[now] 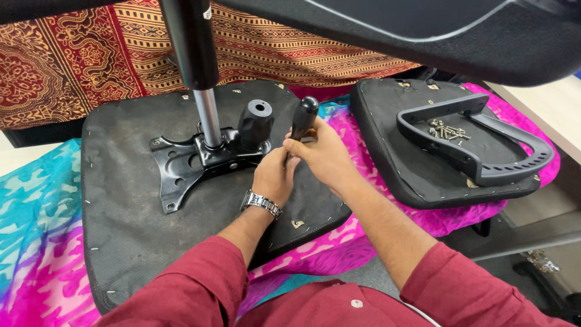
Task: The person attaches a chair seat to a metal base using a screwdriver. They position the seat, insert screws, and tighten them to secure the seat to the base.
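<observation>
Head view showed the right hand closed around a black lever handle at centre frame, the left hand pinching its base beside the metal seat plate. Fitting seemed underway; seating it needed steady alignment. Loose screws lay upper right. No labels were visible.

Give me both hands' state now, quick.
Left hand: closed on the lower end of the black lever.
Right hand: closed on the same lever, just under its knob.
</observation>
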